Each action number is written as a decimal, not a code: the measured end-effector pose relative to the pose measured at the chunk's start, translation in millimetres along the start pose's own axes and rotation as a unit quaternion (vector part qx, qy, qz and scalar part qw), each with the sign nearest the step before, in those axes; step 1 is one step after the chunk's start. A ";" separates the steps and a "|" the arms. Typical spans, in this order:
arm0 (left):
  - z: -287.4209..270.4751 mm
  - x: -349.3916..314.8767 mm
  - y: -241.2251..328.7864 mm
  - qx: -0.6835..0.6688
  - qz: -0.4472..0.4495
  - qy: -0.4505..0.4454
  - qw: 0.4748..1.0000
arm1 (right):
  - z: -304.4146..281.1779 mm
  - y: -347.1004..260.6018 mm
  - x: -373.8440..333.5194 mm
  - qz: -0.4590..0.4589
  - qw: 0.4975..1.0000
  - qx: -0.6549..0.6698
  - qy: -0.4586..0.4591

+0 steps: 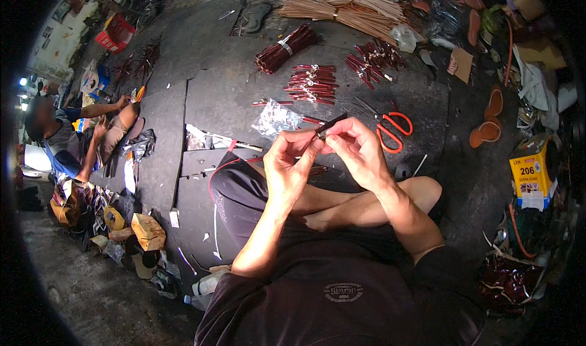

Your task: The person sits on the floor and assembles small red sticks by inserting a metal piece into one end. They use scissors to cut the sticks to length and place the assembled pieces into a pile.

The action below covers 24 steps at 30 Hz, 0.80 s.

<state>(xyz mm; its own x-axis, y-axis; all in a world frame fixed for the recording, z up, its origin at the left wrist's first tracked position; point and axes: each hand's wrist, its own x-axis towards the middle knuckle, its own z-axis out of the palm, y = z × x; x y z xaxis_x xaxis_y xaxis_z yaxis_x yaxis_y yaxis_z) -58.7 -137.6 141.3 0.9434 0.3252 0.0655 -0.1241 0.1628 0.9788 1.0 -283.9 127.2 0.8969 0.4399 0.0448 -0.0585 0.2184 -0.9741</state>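
Observation:
Both my hands meet over my crossed legs, fingertips pinched together on a short dark strap (337,121) with a small shiny metal piece, perhaps a buckle. My left hand (288,166) grips its near end; my right hand (361,158) pinches beside the metal piece. Fingers partly hide the strap. Just beyond my right hand lie scissors with red-orange handles (386,121), blades pointing up-left. A clear plastic bag (273,119) holding small shiny pieces rests beyond my left hand. Farther out is a stack of dark red straps with silver buckles (311,84).
A tied bundle of dark red strips (287,48) and another buckled-strap pile (375,62) lie beyond. Tan strips (342,11) are heaped at the back. Orange-brown sandals (486,131) and a yellow box (532,178) are at right. Another person (67,126) sits at far left.

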 end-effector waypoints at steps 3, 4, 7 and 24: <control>-4.6 1.0 -4.7 -0.077 -0.040 -0.004 0.996 | -1.4 3.1 -1.6 -0.104 0.984 -0.144 -0.007; -7.0 1.5 -6.7 -0.103 -0.052 -0.004 0.993 | -3.0 -0.4 -0.4 -0.111 0.981 -0.161 -0.017; -6.2 0.9 -4.1 -0.073 -0.025 -0.001 0.997 | -5.6 -11.0 0.8 -0.126 0.971 -0.200 -0.036; 8.3 -6.0 -8.5 -0.115 0.044 0.013 0.992 | 11.3 -3.6 -13.8 -0.095 0.993 -0.043 0.048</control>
<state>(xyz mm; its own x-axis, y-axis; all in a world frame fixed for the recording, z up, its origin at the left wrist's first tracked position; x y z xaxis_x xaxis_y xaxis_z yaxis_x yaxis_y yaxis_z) -60.8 -148.7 134.2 0.9176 0.3719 0.1406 -0.2755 0.3398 0.8993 -16.1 -280.8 132.5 0.9261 0.3122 0.2116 0.1493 0.2117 -0.9659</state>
